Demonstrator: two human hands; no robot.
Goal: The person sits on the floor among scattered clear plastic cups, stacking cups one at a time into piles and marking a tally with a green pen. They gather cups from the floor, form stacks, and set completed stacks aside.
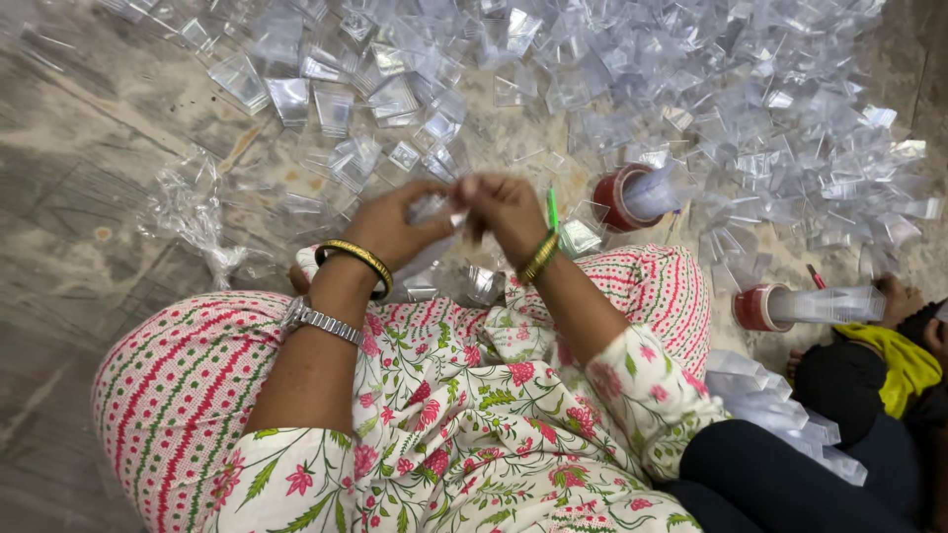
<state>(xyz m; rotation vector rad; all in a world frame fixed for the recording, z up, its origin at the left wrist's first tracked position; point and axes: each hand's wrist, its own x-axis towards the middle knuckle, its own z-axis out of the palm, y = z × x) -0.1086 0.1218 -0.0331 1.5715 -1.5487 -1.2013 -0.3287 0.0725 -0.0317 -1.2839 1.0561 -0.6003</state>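
The left hand (395, 222) and the right hand (504, 212) meet at the fingertips, both pinched shut on one small clear plastic piece (434, 209) held between them above the lap. It looks feather-light, thin and glossy, so probably slippery and easy to crease or crush; a grip by its edges or corners with fingertips seems safest, not a squeeze across its flat faces. A green stick (552, 209) stands up just behind the right hand, though I cannot tell whether that hand holds it. Just beyond the right hand sits a red tape roll (614, 197), with a second red roll (755, 308) farther out to its right. Beyond both hands spreads a large heap of clear pieces (691, 89) on the stone floor (69, 178); a crumpled clear bag (188, 212) lies out past the left hand.
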